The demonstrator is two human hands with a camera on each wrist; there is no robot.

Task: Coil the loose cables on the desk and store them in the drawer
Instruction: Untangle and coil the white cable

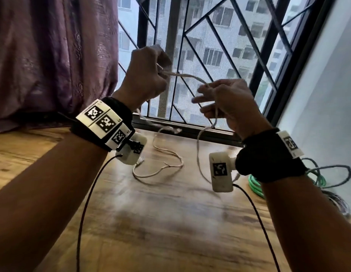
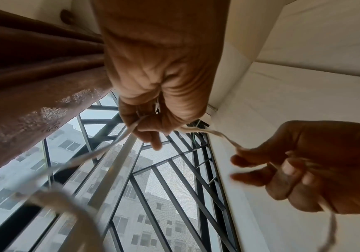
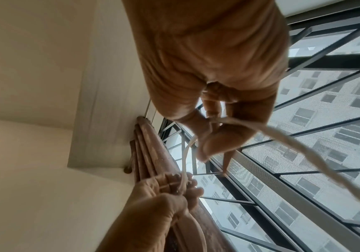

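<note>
A thin white cable (image 1: 187,76) stretches in the air between my two raised hands in front of the window. My left hand (image 1: 149,75) grips one part of it in curled fingers (image 2: 151,129). My right hand (image 1: 219,99) pinches another part between thumb and fingers (image 3: 213,134), and the cable (image 3: 304,150) falls away from it. The cable's slack (image 1: 163,167) hangs down and lies in loose loops on the wooden desk (image 1: 151,222). No drawer is in view.
A green coiled cable (image 1: 256,186) and grey-blue cable loops (image 1: 333,173) lie at the desk's right edge by the white wall. A purple curtain (image 1: 53,55) hangs at the left. Black window bars (image 1: 219,46) stand behind the hands. Black sensor wires (image 1: 257,213) trail from both wrists.
</note>
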